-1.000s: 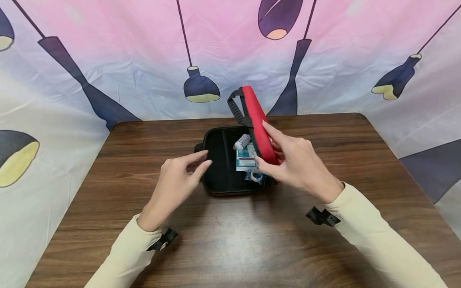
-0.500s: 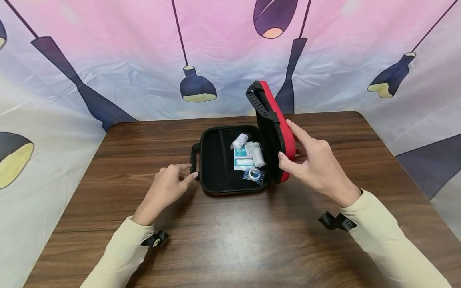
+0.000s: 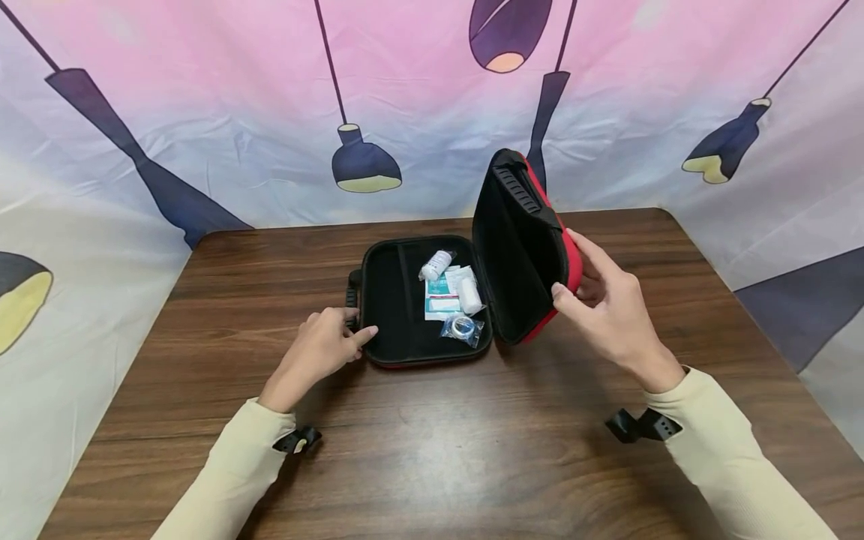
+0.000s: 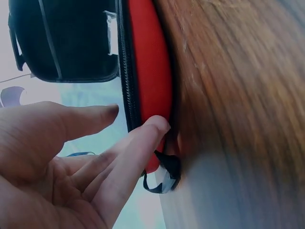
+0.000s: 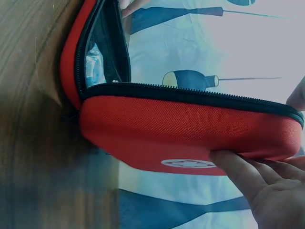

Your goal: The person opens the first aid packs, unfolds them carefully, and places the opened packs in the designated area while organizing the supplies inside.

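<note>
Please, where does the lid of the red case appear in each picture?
Head: lid, right of centre, raised, black inside showing.
Left wrist: lid at upper left, black inside showing.
Right wrist: lid across the middle, red outside showing.
Shared landmark: wooden table, lower in head, right in left wrist, left in right wrist.

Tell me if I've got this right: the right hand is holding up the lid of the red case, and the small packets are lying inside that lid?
Not quite: the small packets lie in the base, not the lid, as the head view shows. The right hand does hold the lid up.
</note>
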### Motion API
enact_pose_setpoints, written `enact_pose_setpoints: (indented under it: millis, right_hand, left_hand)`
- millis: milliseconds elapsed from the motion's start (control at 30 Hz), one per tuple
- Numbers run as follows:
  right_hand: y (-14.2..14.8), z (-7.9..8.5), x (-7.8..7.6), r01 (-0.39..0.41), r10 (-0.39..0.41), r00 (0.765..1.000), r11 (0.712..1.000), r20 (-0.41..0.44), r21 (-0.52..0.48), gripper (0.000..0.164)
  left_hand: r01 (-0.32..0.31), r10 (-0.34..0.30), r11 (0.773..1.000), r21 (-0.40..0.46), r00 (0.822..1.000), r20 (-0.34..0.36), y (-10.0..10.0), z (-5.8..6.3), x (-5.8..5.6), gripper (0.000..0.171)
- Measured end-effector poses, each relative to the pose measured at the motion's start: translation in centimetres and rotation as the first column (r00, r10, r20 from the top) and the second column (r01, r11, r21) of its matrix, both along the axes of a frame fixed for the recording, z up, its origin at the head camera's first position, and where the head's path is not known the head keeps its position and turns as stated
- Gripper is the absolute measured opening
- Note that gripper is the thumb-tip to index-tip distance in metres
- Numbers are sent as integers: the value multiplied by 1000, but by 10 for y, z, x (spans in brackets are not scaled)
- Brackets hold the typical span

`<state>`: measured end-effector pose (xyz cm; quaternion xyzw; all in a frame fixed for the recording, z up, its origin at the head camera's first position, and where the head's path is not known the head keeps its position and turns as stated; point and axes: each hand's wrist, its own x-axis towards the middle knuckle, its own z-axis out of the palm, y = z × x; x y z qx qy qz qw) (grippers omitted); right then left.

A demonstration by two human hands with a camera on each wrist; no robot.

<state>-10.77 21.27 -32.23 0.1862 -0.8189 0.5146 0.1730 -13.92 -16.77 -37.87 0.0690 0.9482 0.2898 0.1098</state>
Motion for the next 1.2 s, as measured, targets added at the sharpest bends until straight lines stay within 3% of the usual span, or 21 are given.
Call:
enact_pose_setpoints:
  millis: [300,433,533,633,700,833,967,1067,1200]
  right_hand:
    - [26,-13,3,30,-18,995,991,95,-130,60]
    - [41,-21,2,-6,47,987,967,154,-255,56]
    - [53,-27,0,-35,123,966,934,227,-356,52]
    - [67,-30,-2,-10,147,938,917,313,-400,52]
    - [77,-31,-4,28,125,923,922,364,-387,55]
    - [95,-33,-13,75,63,880,960,470,-268,65]
    - [113,-37,-22,50,35,811,990,584,-130,75]
    - [125,-42,-27,25,46,759,995,649,-100,80]
    - [138,-51,-35,-14,60,713,997,699,-71,80]
  left_hand:
    - [19,-19,1000,-24,1000,10,4,-5,-8,56]
    - [19,-20,998,-55,999,-29,6,-5,-8,52]
    - [7,-10,997,-80,999,-38,6,-4,-9,52]
    - [-11,8,995,-103,999,-34,8,-3,-9,52]
    - [-25,23,994,-107,1000,-16,9,-3,-10,52]
    - [-57,58,991,-121,998,2,9,-2,-10,53]
    - [-76,75,989,-124,997,-16,11,-1,-8,52]
    - [-92,88,989,-119,995,-36,13,0,-7,51]
    - [-119,114,984,-130,992,-49,18,1,-5,49]
